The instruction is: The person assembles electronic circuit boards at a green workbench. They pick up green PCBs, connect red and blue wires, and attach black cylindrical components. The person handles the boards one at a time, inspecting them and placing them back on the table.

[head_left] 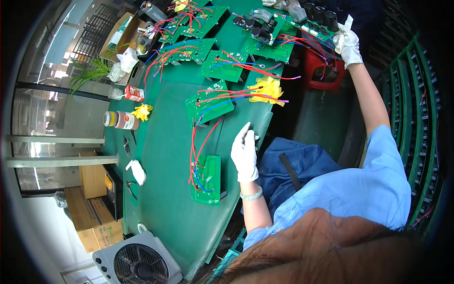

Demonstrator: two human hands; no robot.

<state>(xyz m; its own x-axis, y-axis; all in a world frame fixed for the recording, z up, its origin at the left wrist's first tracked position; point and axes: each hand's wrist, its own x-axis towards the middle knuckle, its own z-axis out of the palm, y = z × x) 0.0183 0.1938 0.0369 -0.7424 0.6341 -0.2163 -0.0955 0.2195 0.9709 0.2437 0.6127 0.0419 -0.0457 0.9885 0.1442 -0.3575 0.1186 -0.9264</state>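
Note:
My right hand (347, 45), in a white glove, is closed on the end of a green circuit board (309, 29) that carries large black cylinders. Red wires hang below that board. My left hand (245, 155), also gloved in white, is at the edge of the green table with its fingers stretched out and nothing visible in them. Nearest to it lies a circuit board (213, 177) with red and blue wires. Farther up, another wired board (208, 105) rests beside a yellow bundle (266, 91).
More wired boards (227, 66) cover the far table. Along the left stand a bottle (126, 120), a red-and-white carton (134, 93), pliers (126, 146) and a plant (92, 71). A fan (141, 262) sits at the near left. A red stool (324, 71) and green racks (406, 94) are to the right.

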